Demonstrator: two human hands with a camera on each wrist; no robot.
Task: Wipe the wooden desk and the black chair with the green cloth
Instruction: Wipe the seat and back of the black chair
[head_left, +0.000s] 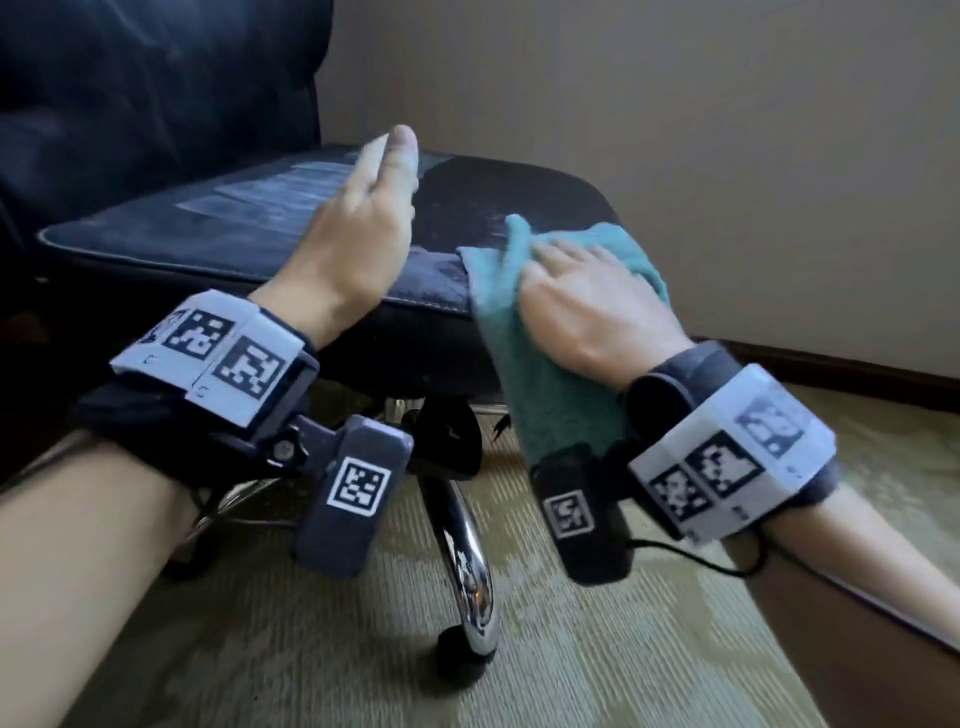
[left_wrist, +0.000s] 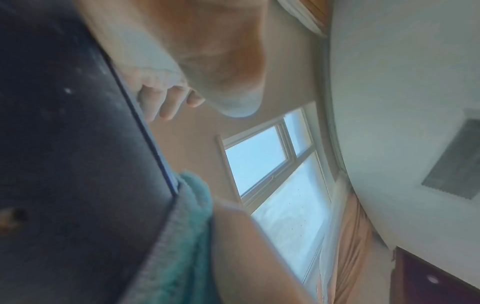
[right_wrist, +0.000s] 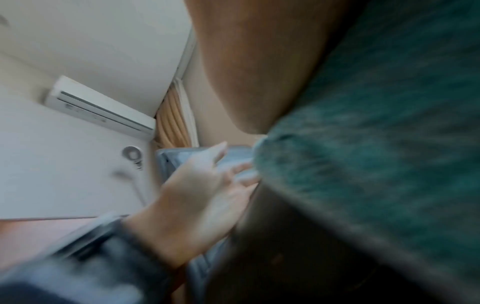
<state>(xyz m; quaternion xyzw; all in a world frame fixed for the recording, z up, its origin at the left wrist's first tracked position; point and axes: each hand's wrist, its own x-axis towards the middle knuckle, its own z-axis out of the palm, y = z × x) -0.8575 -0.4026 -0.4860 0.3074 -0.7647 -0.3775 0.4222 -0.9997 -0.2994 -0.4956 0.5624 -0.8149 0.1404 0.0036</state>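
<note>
The black chair's seat (head_left: 218, 228) fills the middle of the head view, with its backrest (head_left: 156, 78) rising at upper left. The green cloth (head_left: 545, 374) lies over the seat's front right corner and hangs down past the edge. My right hand (head_left: 582, 296) presses flat on the cloth with straight fingers. My left hand (head_left: 363, 208) hovers above the seat's middle, fingers straight, holding nothing. In the left wrist view the cloth (left_wrist: 192, 216) shows at the seat edge (left_wrist: 145, 133). The right wrist view, blurred, shows the cloth (right_wrist: 376, 144) close up and my left hand (right_wrist: 207, 185).
The chair's chrome leg (head_left: 462, 551) and caster (head_left: 457, 649) stand on greenish carpet (head_left: 623, 649) below the seat. A beige wall (head_left: 675, 130) with a dark skirting board (head_left: 831, 358) runs close behind on the right. A window (left_wrist: 272, 174) appears in the left wrist view.
</note>
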